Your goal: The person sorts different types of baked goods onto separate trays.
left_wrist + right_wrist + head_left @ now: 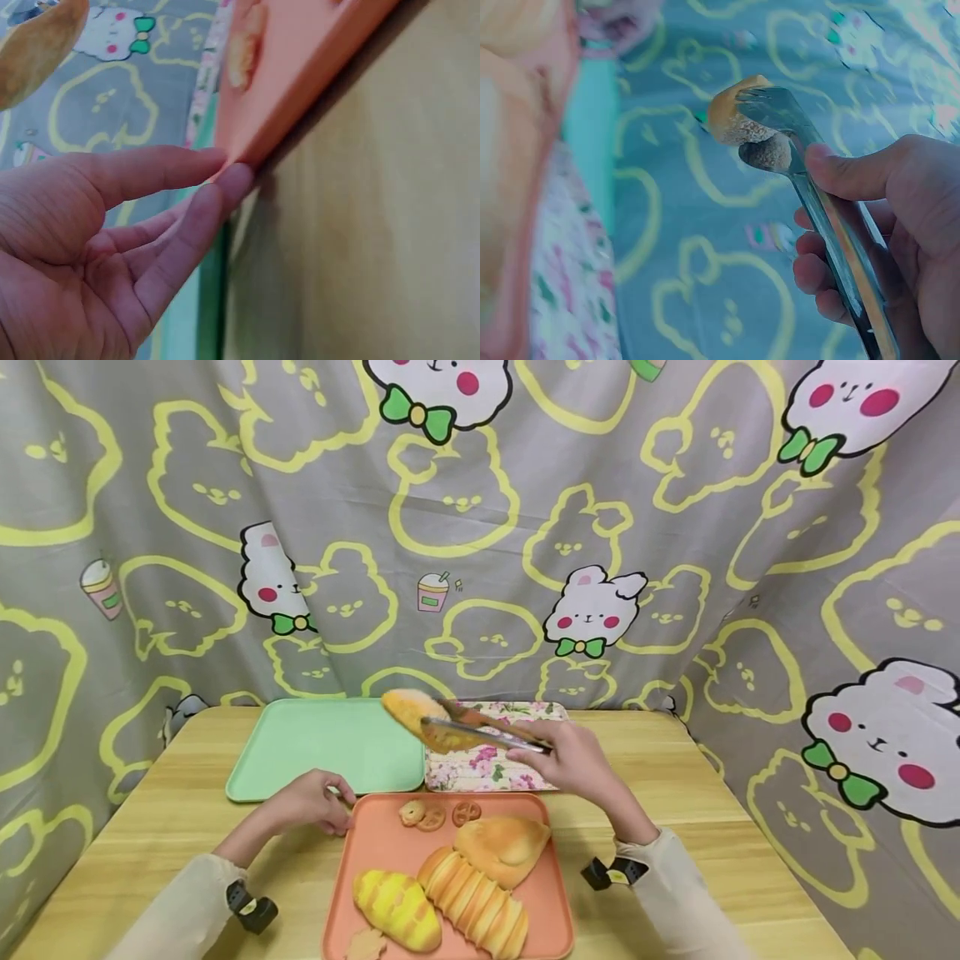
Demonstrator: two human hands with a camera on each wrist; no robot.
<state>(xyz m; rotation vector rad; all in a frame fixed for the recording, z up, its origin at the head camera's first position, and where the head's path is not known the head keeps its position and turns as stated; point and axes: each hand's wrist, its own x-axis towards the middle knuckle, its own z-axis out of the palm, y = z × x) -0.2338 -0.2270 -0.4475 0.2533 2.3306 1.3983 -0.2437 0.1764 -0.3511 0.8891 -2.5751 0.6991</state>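
Right hand (572,762) squeezes metal tongs (487,733) clamping a bread roll (415,708) above the trays, left hand (311,800) pinching the orange tray's (372,820) corner, likely to steady it.

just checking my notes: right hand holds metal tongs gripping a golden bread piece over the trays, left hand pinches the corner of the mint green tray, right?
Not quite. The left hand pinches the corner of the orange plastic tray, not the mint green tray; the left wrist view shows it. The rest holds: the right hand holds metal tongs gripping a golden bread piece over the trays.
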